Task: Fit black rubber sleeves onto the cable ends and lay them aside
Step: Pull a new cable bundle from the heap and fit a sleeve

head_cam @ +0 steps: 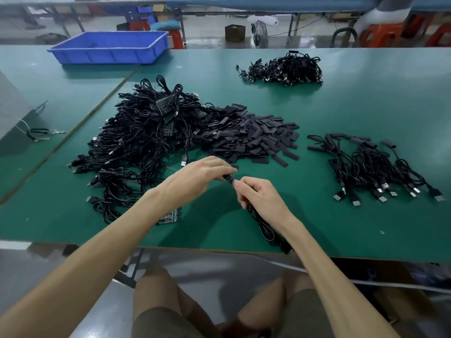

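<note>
Over the green table (341,113), my left hand (195,178) pinches a small black piece (228,178), either a sleeve or a cable end, I cannot tell which. Facing it, my right hand (258,193) grips the cable (263,228), whose loops trail under my wrist toward the table's front edge. A large tangle of black cables (146,137) lies to the left. Beside it sits a heap of loose black rubber sleeves (251,135). Cables with sleeves fitted (366,164) lie in a pile at the right.
A blue plastic bin (109,46) stands at the back left. Another cable pile (285,68) lies at the far middle. A small circuit board (169,215) pokes out under my left forearm. Orange stools (380,32) stand beyond the table.
</note>
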Demonstrator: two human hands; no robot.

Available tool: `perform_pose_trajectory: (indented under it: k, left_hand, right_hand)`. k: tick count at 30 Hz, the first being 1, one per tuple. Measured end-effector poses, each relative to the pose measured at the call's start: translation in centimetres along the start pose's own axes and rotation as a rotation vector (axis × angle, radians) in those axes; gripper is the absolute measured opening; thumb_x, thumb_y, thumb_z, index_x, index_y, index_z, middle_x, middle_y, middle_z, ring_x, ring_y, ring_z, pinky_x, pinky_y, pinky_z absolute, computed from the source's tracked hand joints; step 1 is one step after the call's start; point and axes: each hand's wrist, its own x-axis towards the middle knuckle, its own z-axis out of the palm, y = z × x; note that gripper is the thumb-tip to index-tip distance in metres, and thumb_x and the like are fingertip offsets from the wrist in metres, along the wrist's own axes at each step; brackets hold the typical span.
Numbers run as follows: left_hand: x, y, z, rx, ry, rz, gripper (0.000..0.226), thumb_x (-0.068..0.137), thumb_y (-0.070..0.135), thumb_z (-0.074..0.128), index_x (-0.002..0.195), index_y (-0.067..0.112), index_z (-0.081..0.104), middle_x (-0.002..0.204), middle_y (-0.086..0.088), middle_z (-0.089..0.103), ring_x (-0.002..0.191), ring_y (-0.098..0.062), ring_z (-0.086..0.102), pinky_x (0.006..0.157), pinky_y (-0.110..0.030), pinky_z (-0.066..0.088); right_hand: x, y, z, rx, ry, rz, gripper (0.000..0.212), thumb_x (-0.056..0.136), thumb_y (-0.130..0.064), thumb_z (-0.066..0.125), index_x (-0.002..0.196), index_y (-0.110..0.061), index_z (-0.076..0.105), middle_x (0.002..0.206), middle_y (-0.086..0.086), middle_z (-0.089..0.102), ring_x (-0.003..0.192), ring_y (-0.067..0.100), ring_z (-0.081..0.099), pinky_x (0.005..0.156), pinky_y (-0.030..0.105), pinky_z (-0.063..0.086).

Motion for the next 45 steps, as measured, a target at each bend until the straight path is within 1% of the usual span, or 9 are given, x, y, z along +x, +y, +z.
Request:
perform_pose_trajectory:
  k: [4, 11, 15, 19, 23, 27, 30, 38, 45]
  left_hand:
    - [0.0, 0.1, 0.2, -0.056, 0.008, -0.009, 0.056, 0.088, -0.028, 0.044, 0.132, 0.001, 0.063, 0.131, -0.013, 0.064, 0.124, -0.023, 0.057, 0.098, -0.029, 0.054]
    - [-0.4, -0.2, 0.4, -0.143, 0.032, -0.032, 0.066, 0.086, -0.029, 0.042, 0.134, 0.01, 0.065, 0.135, -0.006, 0.064, 0.124, -0.013, 0.06, 0.1, -0.022, 0.053]
    - [-0.3, -0.5, 0.9, -0.142, 0.004, -0.081, 0.06, 0.093, -0.022, 0.045, 0.138, 0.015, 0.061, 0.132, -0.004, 0.062, 0.116, -0.016, 0.065, 0.098, -0.031, 0.055]
    - [-0.2, -0.3, 0.7, -0.098, 0.029, -0.041, 0.048, 0.098, -0.01, 0.057, 0.139, 0.015, 0.061, 0.134, -0.002, 0.06, 0.113, -0.007, 0.062, 0.1, -0.016, 0.048]
    - [-1.0, -0.1, -0.3, -0.093, 0.02, -0.07, 0.037, 0.101, -0.005, 0.051, 0.132, 0.009, 0.065, 0.126, -0.002, 0.062, 0.098, -0.002, 0.068, 0.089, -0.026, 0.055]
    - [-1.0, 0.6, -0.6, -0.047, 0.016, -0.03, 0.046, 0.091, -0.021, 0.046, 0.124, 0.002, 0.068, 0.122, -0.008, 0.065, 0.094, -0.014, 0.071, 0.086, -0.037, 0.056]
    - [-0.8, 0.5, -0.6, -0.031, 0.037, -0.002, 0.048, 0.086, -0.025, 0.045, 0.119, 0.0, 0.07, 0.116, -0.011, 0.067, 0.093, -0.021, 0.069, 0.084, -0.044, 0.057]
    - [-0.7, 0.2, -0.2, -0.096, 0.007, -0.008, 0.05, 0.09, -0.025, 0.044, 0.124, 0.001, 0.07, 0.121, -0.009, 0.066, 0.1, -0.021, 0.069, 0.091, -0.036, 0.057]
    - [-0.8, 1.0, -0.3, -0.053, 0.053, 0.02, 0.042, 0.091, -0.02, 0.052, 0.12, 0.003, 0.072, 0.113, -0.007, 0.07, 0.1, -0.022, 0.063, 0.085, -0.037, 0.057]
  right_hand:
    - [0.0, 0.0, -0.1, 0.053, 0.0, -0.008, 0.041, 0.107, -0.025, 0.055, 0.068, -0.013, 0.055, 0.06, 0.001, 0.056, 0.059, 0.011, 0.05, 0.065, 0.019, 0.044]
    - [0.0, 0.1, 0.0, 0.047, 0.002, -0.012, 0.042, 0.108, -0.025, 0.053, 0.068, -0.013, 0.053, 0.059, 0.001, 0.055, 0.058, 0.011, 0.049, 0.066, 0.019, 0.043]
    - [0.1, 0.2, 0.0, 0.042, -0.027, -0.021, 0.041, 0.108, -0.025, 0.053, 0.068, -0.013, 0.054, 0.059, 0.001, 0.056, 0.058, 0.012, 0.049, 0.066, 0.02, 0.044]
    - [0.1, 0.4, 0.0, 0.046, -0.026, -0.018, 0.041, 0.107, -0.027, 0.053, 0.067, -0.015, 0.054, 0.059, 0.0, 0.055, 0.058, 0.012, 0.049, 0.065, 0.02, 0.043]
    - [0.1, 0.5, 0.1, 0.032, -0.026, -0.021, 0.042, 0.107, -0.029, 0.054, 0.066, -0.016, 0.053, 0.058, -0.001, 0.055, 0.058, 0.012, 0.048, 0.064, 0.021, 0.042]
    - [0.1, 0.5, 0.0, 0.036, -0.038, -0.021, 0.043, 0.107, -0.028, 0.054, 0.067, -0.015, 0.053, 0.058, -0.001, 0.055, 0.057, 0.012, 0.047, 0.063, 0.02, 0.041]
    - [0.1, 0.5, -0.1, 0.046, -0.05, -0.014, 0.042, 0.108, -0.026, 0.053, 0.068, -0.014, 0.053, 0.058, 0.0, 0.054, 0.057, 0.012, 0.047, 0.063, 0.02, 0.041]
    - [0.1, 0.5, -0.1, 0.05, -0.05, -0.017, 0.042, 0.108, -0.027, 0.053, 0.067, -0.016, 0.053, 0.058, -0.002, 0.055, 0.056, 0.01, 0.047, 0.063, 0.018, 0.042]
    - [0.0, 0.4, -0.2, 0.046, -0.059, -0.01, 0.042, 0.108, -0.028, 0.053, 0.067, -0.016, 0.053, 0.057, -0.002, 0.055, 0.057, 0.011, 0.047, 0.063, 0.02, 0.042]
